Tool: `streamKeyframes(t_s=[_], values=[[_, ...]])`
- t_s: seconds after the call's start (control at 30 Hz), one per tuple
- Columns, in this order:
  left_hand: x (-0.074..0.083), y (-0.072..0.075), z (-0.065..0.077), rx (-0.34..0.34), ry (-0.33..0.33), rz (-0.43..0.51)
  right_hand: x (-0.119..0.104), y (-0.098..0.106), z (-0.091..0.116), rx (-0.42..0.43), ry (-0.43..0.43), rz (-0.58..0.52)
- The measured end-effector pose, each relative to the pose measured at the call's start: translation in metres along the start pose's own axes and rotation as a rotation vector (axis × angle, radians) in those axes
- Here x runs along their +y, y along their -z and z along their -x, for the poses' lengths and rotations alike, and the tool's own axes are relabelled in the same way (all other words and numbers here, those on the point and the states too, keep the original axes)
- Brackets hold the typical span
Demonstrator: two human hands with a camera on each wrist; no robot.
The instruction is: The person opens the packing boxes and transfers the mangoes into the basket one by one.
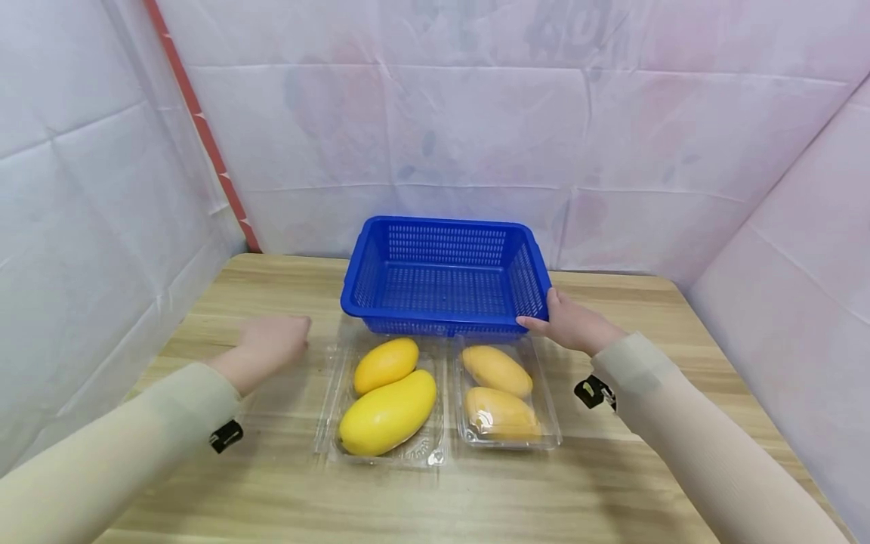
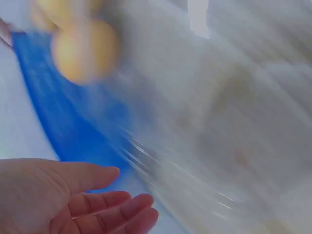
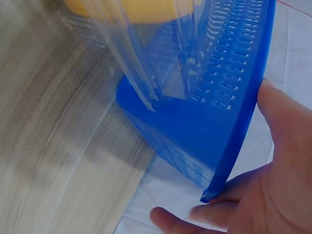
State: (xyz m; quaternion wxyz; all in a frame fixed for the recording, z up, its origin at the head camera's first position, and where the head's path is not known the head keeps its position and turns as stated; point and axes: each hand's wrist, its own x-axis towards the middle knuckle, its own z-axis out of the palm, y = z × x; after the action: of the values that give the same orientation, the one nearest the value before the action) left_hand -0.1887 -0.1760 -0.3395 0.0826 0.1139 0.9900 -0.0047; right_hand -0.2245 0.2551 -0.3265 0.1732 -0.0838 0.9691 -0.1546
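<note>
A blue slotted plastic basket [image 1: 442, 310] stands at the back of the table, with nothing inside. My right hand [image 1: 578, 323] holds its front right corner, thumb on the front rim; in the right wrist view the thumb touches the rim [image 3: 249, 117] while the other fingers reach below it. Blurred, my left hand [image 1: 268, 349] is above the table to the left, touching nothing. In the left wrist view its fingers [image 2: 139, 207] are loosely extended. Between the hands sit two clear plastic containers: the left one [image 1: 331, 408] holds two yellow mangoes [image 1: 390, 415], the right one [image 1: 550, 427] two more mangoes [image 1: 501, 412] under plastic.
The wooden table [image 1: 408, 502] extends in front of the containers and to both sides. White patterned sheeting [image 1: 476, 128] stands behind and along both sides, with a red strip [image 1: 207, 136] at the back left.
</note>
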Motion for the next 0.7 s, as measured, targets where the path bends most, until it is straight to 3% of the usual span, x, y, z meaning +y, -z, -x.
streamKeyframes(t_s=[0.2, 0.3, 0.4, 0.57, 0.7], values=[[0.051, 0.004, 0.012, 0.153, -0.223, -0.044, 0.003, -0.002, -0.002, 0.022, 0.042, 0.023], [0.067, 0.000, 0.015, 0.160, -0.300, -0.052, 0.004, -0.002, -0.003, 0.038, 0.058, 0.037], [0.078, -0.003, 0.017, 0.099, -0.320, -0.055, 0.004, -0.002, -0.003, 0.052, 0.071, 0.068], [0.088, -0.007, 0.017, -0.030, -0.295, -0.024, 0.003, 0.000, -0.004, 0.058, 0.080, 0.080], [0.093, -0.010, 0.015, -0.074, -0.271, -0.017, 0.001, 0.001, -0.003, 0.066, 0.085, 0.064]])
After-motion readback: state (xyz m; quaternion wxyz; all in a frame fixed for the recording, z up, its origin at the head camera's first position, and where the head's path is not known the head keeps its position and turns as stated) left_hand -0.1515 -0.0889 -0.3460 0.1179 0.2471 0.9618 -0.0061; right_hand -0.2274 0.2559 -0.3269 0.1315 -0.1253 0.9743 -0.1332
